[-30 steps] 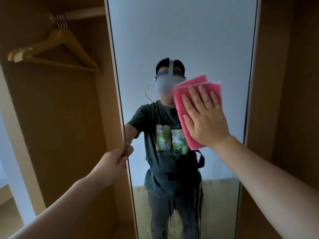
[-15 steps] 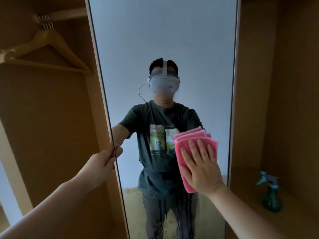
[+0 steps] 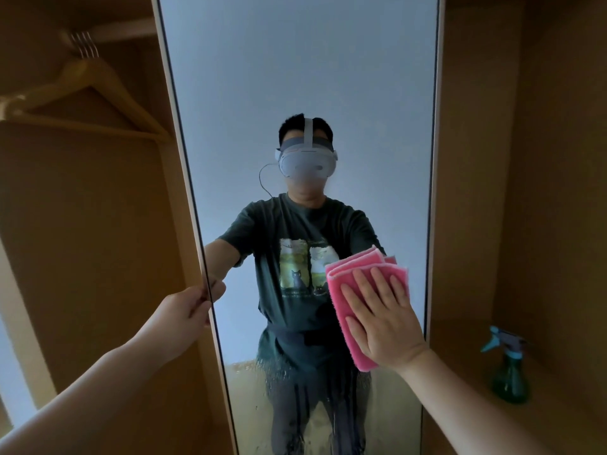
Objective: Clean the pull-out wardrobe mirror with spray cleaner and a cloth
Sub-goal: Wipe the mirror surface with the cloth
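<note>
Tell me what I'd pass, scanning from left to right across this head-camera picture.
Wooden hangers → left hand gripping the left edge of the mirror → pink cloth pressed flat under the right hand → green spray bottle.

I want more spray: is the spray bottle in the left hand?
No, the spray bottle stands on the wardrobe shelf, while the left hand grips the mirror by its edge.

Pink cloth (image 3: 340, 285) against a pale grey-blue mirror (image 3: 295, 77).
Wardrobe panels (image 3: 82, 224) are honey-brown; the spray bottle (image 3: 508, 382) is green with a turquoise trigger; the reflected T-shirt (image 3: 295, 323) dark green with a cat print.
</note>
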